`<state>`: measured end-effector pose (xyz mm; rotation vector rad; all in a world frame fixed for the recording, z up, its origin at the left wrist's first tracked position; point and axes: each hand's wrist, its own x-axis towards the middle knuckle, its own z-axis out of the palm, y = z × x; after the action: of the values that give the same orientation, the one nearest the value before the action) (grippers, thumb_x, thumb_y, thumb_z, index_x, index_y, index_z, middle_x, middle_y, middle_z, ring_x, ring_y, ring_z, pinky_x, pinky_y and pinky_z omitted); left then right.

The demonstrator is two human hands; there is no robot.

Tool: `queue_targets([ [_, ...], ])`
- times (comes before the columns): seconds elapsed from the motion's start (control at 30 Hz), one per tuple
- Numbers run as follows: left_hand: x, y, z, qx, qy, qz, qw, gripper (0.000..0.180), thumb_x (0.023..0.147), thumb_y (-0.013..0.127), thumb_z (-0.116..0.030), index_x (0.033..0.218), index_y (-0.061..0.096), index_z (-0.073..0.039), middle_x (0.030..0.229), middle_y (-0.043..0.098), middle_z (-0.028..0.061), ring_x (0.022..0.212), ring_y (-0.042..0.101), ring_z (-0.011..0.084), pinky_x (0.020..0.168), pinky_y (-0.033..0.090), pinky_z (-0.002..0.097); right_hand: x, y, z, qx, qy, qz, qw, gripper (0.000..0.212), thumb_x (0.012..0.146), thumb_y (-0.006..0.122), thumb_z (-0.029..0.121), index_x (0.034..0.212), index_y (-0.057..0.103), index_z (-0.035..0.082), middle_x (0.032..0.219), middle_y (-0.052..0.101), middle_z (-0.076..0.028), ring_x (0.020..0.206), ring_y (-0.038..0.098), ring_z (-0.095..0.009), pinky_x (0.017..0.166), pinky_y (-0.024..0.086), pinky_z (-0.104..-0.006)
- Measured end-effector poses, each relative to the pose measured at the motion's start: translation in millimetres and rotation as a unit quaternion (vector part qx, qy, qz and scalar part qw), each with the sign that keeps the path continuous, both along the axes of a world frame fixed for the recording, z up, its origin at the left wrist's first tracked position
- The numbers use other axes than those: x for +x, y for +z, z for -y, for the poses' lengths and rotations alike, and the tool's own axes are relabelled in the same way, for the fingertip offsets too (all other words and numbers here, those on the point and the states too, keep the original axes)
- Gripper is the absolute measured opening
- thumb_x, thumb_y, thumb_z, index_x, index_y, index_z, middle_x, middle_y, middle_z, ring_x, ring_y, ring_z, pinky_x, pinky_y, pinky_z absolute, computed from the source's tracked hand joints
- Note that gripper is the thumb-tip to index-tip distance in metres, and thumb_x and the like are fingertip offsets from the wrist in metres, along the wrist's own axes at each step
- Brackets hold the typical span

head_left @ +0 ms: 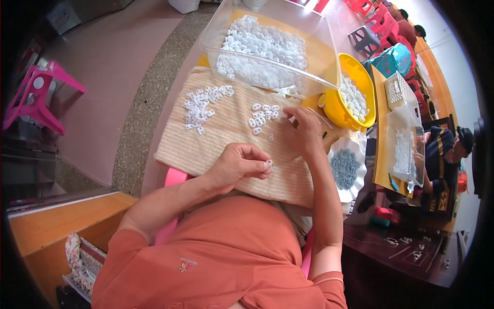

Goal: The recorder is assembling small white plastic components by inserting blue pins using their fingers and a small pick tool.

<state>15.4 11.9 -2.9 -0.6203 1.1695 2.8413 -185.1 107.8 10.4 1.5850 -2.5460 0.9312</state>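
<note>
Between the thumb and forefinger of my left hand (238,164) is a small white plastic piece with holes (269,162), pinched just above the cloth. My right hand (303,130) reaches forward over the cloth, its fingers bent and slightly apart, with the fingertips beside a small group of white oval two-holed pieces (261,115). I see nothing held in it. One similar piece (270,137) lies alone nearer to me. Farther left is a heaped cluster of white pieces (199,107). All of these rest on a beige striped cloth (177,141).
A clear plastic bin (267,76) of white pieces stands at the back. To the right are a yellow basin (343,116) of white pieces and a scalloped white dish (360,180) with small grey parts. Another person (443,154) sits far right. A pink stool (43,98) stands left.
</note>
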Motion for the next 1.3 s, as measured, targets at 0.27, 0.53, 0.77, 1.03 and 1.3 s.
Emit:
queue_targets([
  [0.27,-1,-2,1,-0.011,0.007,-0.018,1.0,0.016,0.083,0.068,-0.002,0.097,0.064,0.004,0.087,0.067,0.0103,0.078,0.066,0.0156,0.072,0.057,0.0276,37,2,-49,-0.099,-0.038,0.377,0.92,0.025,0.086,0.065,0.002,0.11,0.062,-0.005,0.08,0.066,-0.006,0.066,0.061,-0.009,0.06,0.05,-0.0236],
  [0.53,-2,0,1,0.001,0.002,-0.027,1.0,0.016,0.083,0.068,-0.002,0.097,0.065,0.004,0.088,0.067,0.0095,0.079,0.066,0.0152,0.072,0.057,0.0273,67,2,-66,-0.114,-0.021,0.548,0.829,0.026,0.086,0.064,0.001,0.111,0.062,-0.004,0.084,0.068,-0.008,0.074,0.065,-0.014,0.069,0.053,-0.0257],
  [0.77,-1,-1,1,0.015,-0.006,-0.032,0.999,0.015,0.084,0.067,-0.002,0.098,0.064,0.003,0.089,0.067,0.0093,0.081,0.065,0.0153,0.074,0.056,0.0269,72,-3,-68,-0.128,0.016,0.585,0.801,0.027,0.085,0.064,-0.002,0.112,0.061,-0.005,0.092,0.068,-0.01,0.079,0.065,-0.015,0.071,0.053,-0.0265],
  [1.03,-1,-1,0,0.02,-0.005,-0.026,0.999,0.015,0.084,0.067,-0.002,0.098,0.065,0.002,0.09,0.067,0.0091,0.081,0.066,0.0151,0.073,0.057,0.0265,74,-7,-68,-0.133,0.026,0.581,0.802,0.031,0.083,0.066,-0.005,0.114,0.06,-0.005,0.094,0.068,-0.011,0.081,0.066,-0.016,0.072,0.054,-0.0261],
  [1.3,-2,-3,0,0.021,0.004,-0.023,0.999,0.012,0.084,0.066,0.0,0.096,0.065,0.0,0.087,0.068,0.0085,0.079,0.066,0.0148,0.072,0.057,0.0273,74,-8,-71,-0.134,0.022,0.568,0.812,0.033,0.083,0.066,-0.004,0.115,0.059,-0.006,0.096,0.068,-0.013,0.082,0.067,-0.018,0.074,0.055,-0.0279],
])
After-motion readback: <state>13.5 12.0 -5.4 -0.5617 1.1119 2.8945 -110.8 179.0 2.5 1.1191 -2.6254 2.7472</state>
